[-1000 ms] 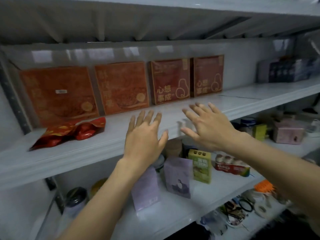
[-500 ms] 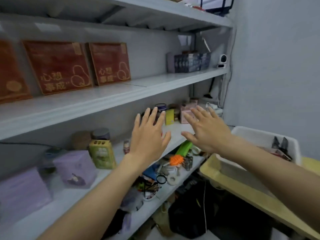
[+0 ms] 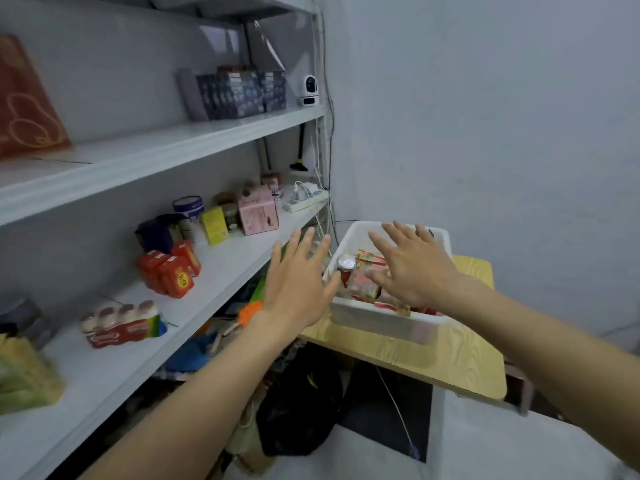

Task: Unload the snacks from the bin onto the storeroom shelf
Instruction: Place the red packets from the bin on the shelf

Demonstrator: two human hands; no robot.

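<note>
A white bin (image 3: 374,317) stands on a small wooden table (image 3: 446,362) to the right of the shelves. Red snack packets (image 3: 363,285) and a small jar with a silver lid (image 3: 345,263) lie inside it. My right hand (image 3: 412,265) hovers flat over the bin with fingers spread, holding nothing. Just left of the bin's near corner, my left hand (image 3: 298,282) is also spread and holds nothing. The grey storeroom shelf (image 3: 207,133) runs along the left wall.
The middle shelf (image 3: 228,268) carries red drink cartons (image 3: 169,270), a pack of small bottles (image 3: 121,323), a pink box (image 3: 258,209), a yellow box and a power strip. Dark boxes (image 3: 239,93) and a small camera (image 3: 309,90) stand on the upper shelf. A black bag (image 3: 301,403) lies under the table.
The view has swung right from the upper shelf down to the bin. Both spread hands have moved right and down; the right one is now over the bin.
</note>
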